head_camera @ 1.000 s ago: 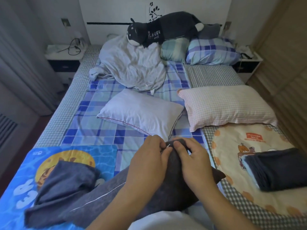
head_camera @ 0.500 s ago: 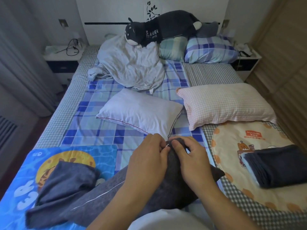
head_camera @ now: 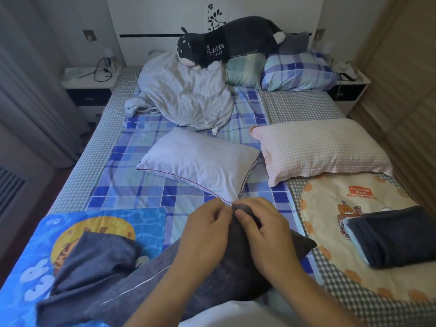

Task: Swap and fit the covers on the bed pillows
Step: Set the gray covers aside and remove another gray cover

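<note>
A pillow in a dark grey cover (head_camera: 146,286) lies across the near edge of the bed, one end raised in front of me. My left hand (head_camera: 205,234) and my right hand (head_camera: 264,237) meet at that raised corner, and both pinch the dark fabric there. A bare white pillow (head_camera: 200,162) with a thin dark seam lies just beyond my hands. To its right rests a pillow in a pink checked cover (head_camera: 320,149). A loose dark blue cover (head_camera: 94,260) lies crumpled at the near left.
A folded dark cloth (head_camera: 396,237) sits on a cream cartoon mat (head_camera: 330,208) at the right. A blue cartoon mat (head_camera: 77,227) covers the near left. Farther back are a crumpled grey sheet (head_camera: 184,90), plaid pillows (head_camera: 297,72) and a dark plush toy (head_camera: 226,43). Nightstands flank the headboard.
My hands stay together on the dark cover's corner, with only small finger shifts. The view has tilted slightly.
</note>
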